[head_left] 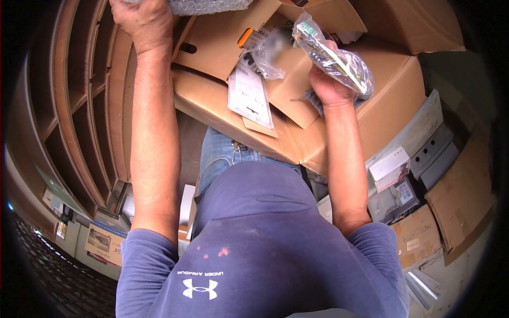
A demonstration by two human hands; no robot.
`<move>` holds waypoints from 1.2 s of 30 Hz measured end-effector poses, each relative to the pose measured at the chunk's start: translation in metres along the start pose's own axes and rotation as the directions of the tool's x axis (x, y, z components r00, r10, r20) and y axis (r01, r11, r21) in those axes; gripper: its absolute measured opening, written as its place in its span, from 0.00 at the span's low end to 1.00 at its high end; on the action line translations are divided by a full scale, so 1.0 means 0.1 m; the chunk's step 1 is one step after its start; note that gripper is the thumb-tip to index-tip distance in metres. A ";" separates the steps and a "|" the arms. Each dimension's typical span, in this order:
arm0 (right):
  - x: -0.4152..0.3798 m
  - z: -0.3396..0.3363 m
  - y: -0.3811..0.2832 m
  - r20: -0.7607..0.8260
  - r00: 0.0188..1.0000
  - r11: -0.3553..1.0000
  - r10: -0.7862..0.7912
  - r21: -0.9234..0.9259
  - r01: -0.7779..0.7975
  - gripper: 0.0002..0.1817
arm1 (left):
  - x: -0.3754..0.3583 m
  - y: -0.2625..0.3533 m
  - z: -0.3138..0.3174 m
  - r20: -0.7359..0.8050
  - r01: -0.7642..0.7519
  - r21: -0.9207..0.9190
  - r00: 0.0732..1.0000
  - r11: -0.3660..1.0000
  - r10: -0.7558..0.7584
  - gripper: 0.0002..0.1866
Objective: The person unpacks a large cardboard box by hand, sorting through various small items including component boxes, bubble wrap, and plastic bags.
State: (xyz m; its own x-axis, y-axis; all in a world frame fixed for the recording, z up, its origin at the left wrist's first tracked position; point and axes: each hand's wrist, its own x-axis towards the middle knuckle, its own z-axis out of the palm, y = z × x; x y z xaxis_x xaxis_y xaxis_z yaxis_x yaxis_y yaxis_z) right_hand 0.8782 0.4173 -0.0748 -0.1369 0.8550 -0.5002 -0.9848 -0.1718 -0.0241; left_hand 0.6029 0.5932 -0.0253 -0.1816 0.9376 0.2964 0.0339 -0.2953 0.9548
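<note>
My left hand (140, 21), at the top left, is closed on a bubble-wrapped package (209, 5). The frame's top edge cuts off part of the fingers and the package. In my right hand (332, 87) lies a clear plastic bag (339, 66) with a green end piece and a pale strip inside, held above an open cardboard box (244, 132). Within the box, a white blister-card package (249, 98) rests by the near flap. Beside it is a crumpled clear bag (270, 55) with blurred contents, next to an orange-edged pack (246, 37).
Tall brown shelving with dividers (82, 100) curves along the left. To the right stand a white box (389, 169), a packaged grey item (395, 199) and a cardboard carton (419, 238). Another printed box (106, 244) sits low on the left.
</note>
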 end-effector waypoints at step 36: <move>-0.08 0.19 0.38 0.372 0.881 -0.741 -0.294 -0.671 0.036 0.11 | 0.01 0.01 0.00 0.000 -0.009 0.043 1.000 0.999 0.009 0.28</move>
State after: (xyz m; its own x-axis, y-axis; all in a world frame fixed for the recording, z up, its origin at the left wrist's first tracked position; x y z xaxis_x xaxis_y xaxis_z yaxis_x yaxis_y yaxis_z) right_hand 0.8404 0.4130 -0.0553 0.1292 0.9853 -0.1114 0.7959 -0.1701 -0.5810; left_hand 0.6028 0.5938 -0.0245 -0.1813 0.9350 0.3047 0.0776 -0.2953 0.9522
